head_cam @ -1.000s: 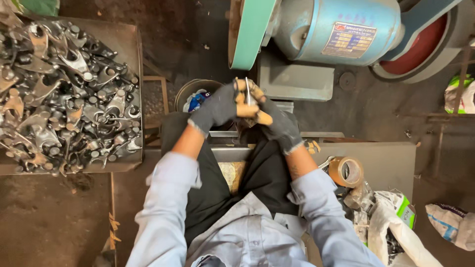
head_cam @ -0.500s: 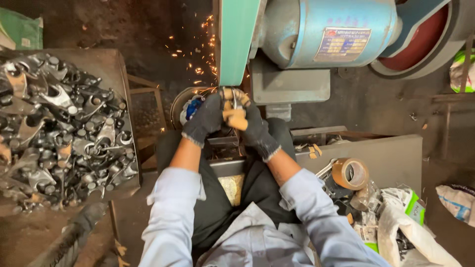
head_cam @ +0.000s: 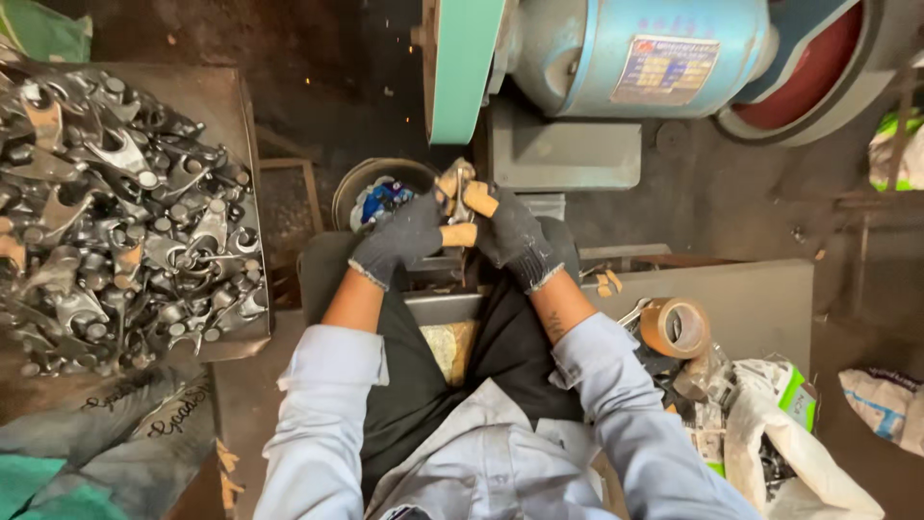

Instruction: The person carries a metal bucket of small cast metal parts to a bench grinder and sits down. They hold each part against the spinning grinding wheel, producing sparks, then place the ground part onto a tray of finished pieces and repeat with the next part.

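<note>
Both my hands wear dark knit gloves with tan taped fingertips. My left hand (head_cam: 402, 239) and my right hand (head_cam: 510, 234) grip one small metal part (head_cam: 456, 183) between them, held just below the green sanding belt (head_cam: 464, 67) of a grinding machine. The part is mostly hidden by my fingers. A few faint sparks float in the dark to the left of the belt. My forearms come up from light blue sleeves over a black apron.
A tray (head_cam: 245, 144) heaped with several grey metal forgings stands at the left. The blue motor (head_cam: 640, 53) sits behind the belt, a round can (head_cam: 371, 193) below it. A tape roll (head_cam: 677, 327) and white bags (head_cam: 780, 433) lie at the right.
One second ago my hands held the part away from the belt. Half a second ago it pressed against the belt with a spray of sparks. Now only a few sparks remain.
</note>
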Tool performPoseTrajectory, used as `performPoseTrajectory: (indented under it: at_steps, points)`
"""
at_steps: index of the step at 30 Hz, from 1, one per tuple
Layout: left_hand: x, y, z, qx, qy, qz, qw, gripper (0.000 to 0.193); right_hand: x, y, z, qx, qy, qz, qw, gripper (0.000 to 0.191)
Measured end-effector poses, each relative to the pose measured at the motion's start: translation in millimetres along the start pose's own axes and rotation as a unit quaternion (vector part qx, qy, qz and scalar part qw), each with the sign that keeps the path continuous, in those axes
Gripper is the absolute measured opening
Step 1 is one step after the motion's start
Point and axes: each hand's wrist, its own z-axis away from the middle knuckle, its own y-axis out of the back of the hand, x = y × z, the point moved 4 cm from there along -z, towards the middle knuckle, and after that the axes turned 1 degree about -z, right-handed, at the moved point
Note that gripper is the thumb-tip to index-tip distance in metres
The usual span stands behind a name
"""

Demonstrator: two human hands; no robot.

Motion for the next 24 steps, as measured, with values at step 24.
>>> performPoseTrajectory:
  at_steps: [24]
  points:
    - [-26.8,5.6,-20.3,0.262,0.051,-0.086,0.96,0.047,34.1,39.3,-39.9,0.213,0.025,-0.114,0.97,0.025]
